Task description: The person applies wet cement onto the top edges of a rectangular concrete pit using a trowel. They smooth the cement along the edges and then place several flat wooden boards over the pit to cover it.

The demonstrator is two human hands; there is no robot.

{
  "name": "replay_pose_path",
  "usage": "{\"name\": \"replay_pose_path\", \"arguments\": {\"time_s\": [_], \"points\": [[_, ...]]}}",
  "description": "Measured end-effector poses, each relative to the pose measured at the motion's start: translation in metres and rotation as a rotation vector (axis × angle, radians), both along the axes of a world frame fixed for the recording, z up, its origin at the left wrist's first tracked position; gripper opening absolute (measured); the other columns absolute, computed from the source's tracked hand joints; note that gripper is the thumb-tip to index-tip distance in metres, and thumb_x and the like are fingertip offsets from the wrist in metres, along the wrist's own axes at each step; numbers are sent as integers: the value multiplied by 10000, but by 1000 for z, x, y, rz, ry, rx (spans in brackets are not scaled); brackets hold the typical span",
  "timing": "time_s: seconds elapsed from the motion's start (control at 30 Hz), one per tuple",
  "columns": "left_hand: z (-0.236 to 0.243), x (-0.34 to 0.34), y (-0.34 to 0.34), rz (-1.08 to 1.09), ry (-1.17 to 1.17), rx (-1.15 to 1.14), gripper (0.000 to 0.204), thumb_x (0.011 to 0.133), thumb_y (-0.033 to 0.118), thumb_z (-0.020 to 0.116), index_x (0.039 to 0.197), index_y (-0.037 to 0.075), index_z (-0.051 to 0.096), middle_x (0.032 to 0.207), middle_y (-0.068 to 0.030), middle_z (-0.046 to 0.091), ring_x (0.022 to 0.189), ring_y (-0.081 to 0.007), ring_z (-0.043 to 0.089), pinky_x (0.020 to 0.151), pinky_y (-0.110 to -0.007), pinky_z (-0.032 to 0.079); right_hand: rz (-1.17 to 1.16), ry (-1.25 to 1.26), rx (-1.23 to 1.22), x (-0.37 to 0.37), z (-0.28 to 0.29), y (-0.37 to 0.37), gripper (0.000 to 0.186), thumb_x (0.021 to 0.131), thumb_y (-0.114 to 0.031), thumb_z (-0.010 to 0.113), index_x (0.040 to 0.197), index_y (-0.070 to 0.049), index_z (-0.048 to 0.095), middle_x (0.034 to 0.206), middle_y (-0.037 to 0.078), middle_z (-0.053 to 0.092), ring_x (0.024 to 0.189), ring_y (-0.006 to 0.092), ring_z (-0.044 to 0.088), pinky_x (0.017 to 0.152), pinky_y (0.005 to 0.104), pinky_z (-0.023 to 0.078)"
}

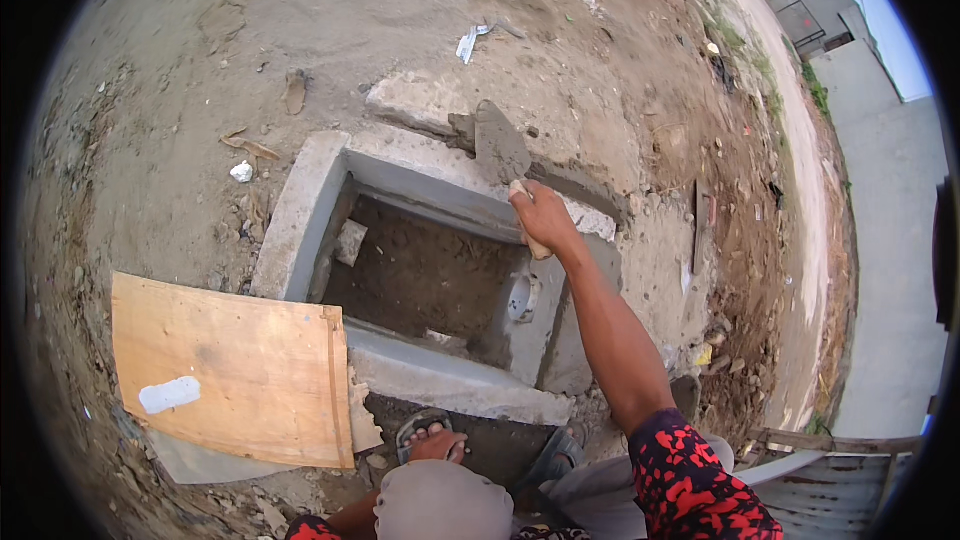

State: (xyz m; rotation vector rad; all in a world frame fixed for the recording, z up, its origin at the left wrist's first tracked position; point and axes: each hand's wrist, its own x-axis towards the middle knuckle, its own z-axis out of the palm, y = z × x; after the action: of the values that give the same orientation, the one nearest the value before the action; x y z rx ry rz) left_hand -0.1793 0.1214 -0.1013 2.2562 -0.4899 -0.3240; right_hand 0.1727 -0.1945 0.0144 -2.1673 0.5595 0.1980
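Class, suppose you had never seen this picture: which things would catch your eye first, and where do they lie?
First the square concrete pit at the centre, open, with earth at its bottom. At its far rim the right hand holds a trowel laden with grey mortar. A pale plywood board lies at the pit's near left corner, and the left hand rests low by a sandalled foot.

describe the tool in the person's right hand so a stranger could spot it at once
Find the square grey concrete pit set in the dirt. At its far rim, the right hand grips a flat, pointed, mortar-coated metal trowel. It is the only tool on that rim.
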Motion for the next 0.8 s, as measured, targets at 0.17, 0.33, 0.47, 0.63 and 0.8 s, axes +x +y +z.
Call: {"name": "replay_pose_path", "arguments": {"time_s": [0.17, 0.33, 0.47, 0.63, 0.8], "points": [[7, 14, 1, -36, 22, -45, 259, 848, 319, 582, 1041, 174, 675, 860, -44, 643, 757, -288, 608, 735, -467, 469, -50, 234, 10, -12, 14, -75, 389, 926, -281, 498, 947, 99, 577, 729, 225, 636, 530, 303, 658, 532, 403, 524], [-24, -19, 5, 119, -273, 262, 241, 843, 286, 580, 1032, 176, 682, 854, -42, 642, 752, -287, 608, 698, -464, 471, -105, 40, -216, -47, 18, -58, 409, 935, -316, 489, 1021, 73, 579, 764, 222, 650, 538, 295, 657, 580, 406, 536], [18, 19, 6, -85, 100, -26, 187, 799, 241, 640, 970, 187, 695, 821, -48, 618, 739, -298, 571, 689, -458, 450, 7, 73, -56, -44, 15, -18, 446, 940, -345, 487, 1110, 63, 548, 777, 218, 653, 547, 298, 660, 599, 407, 532], [-16, 2, 1, -16, -95, -115, 163, 774, 185, 679, 936, 181, 696, 791, -54, 595, 707, -300, 552, 652, -458, 431, 38, 49, 47, 3, 6, 22, 443, 936, -331, 477, 1043, 93, 552, 744, 194, 639, 532, 289, 654, 584, 404, 527], [16, 22, -2, -46, 22, -92, 164, 773, 181, 692, 936, 170, 692, 807, -52, 624, 709, -290, 579, 654, -429, 445, 56, 203, 55, -14, 5, -23, 411, 931, -312, 460, 941, 85, 565, 719, 185, 629, 510, 285, 639, 572, 404, 524]]}}
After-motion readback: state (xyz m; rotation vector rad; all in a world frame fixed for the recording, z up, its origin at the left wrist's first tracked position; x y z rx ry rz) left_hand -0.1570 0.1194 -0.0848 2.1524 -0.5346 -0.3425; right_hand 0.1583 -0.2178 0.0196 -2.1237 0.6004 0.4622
